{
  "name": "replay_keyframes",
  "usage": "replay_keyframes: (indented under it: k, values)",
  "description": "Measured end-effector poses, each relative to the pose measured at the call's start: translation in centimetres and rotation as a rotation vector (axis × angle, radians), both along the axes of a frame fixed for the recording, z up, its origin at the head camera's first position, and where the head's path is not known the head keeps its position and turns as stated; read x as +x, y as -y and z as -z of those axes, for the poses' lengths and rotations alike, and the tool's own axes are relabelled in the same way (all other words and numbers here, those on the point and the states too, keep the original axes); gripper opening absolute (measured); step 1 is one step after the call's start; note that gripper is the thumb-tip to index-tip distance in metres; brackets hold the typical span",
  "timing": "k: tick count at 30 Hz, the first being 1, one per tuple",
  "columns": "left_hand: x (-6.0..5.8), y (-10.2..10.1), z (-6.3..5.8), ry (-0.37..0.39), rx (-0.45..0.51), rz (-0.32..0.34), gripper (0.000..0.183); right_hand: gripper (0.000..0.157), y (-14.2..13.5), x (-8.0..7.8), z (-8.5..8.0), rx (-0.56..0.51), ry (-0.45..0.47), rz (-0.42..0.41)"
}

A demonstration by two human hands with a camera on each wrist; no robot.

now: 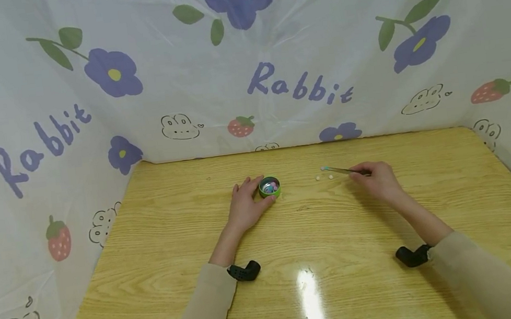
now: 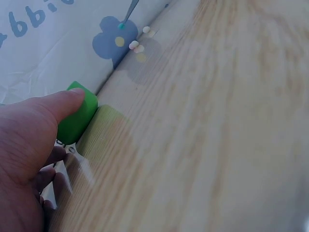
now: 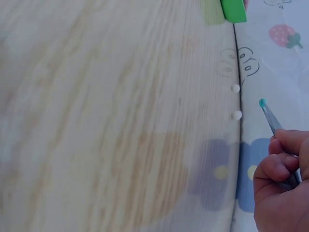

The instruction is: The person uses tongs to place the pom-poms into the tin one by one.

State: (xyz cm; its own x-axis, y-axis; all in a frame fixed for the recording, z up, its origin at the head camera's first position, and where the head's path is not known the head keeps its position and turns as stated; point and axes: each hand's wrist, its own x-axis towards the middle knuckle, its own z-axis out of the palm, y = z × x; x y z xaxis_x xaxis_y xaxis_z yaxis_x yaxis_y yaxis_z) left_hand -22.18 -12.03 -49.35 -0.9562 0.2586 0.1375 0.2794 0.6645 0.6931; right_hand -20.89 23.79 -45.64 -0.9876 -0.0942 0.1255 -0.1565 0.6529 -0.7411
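My left hand (image 1: pixel 247 203) holds a small round green tin (image 1: pixel 270 193) on the table, thumb at its near side and fingers at its far side. Inside the tin lie several small pink, blue and pale beads. Right of it, my right hand (image 1: pixel 377 180) grips a pair of metal tweezers (image 1: pixel 342 170), which point left. At their tips is a small teal bead (image 3: pixel 262 102). Beneath and around the tips lie small white beads (image 1: pixel 317 178), three of them visible in the left wrist view.
The wooden table (image 1: pixel 292 234) ends at the back against a white curtain (image 1: pixel 208 80) printed with flowers, rabbits and strawberries. The curtain also runs along the left and right sides. Light glares off the near middle of the tabletop.
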Motion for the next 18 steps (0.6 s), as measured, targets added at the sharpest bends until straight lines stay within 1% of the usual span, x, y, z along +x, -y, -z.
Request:
replay_keyframes:
  k: [7, 11, 18]
  values:
    - [0.1, 0.0, 0.1, -0.009, -0.001, -0.006, 0.066, 0.023, 1.4, -0.1, -0.3, -0.007, -0.023, -0.018]
    - [0.1, -0.1, 0.2, -0.023, 0.005, -0.003, 0.066, 0.021, 2.2, 0.0, -0.5, -0.027, -0.016, -0.027]
    - [0.1, -0.1, 0.4, -0.016, -0.001, -0.005, 0.066, 0.021, 3.5, 0.0, -0.9, -0.043, -0.023, -0.069]
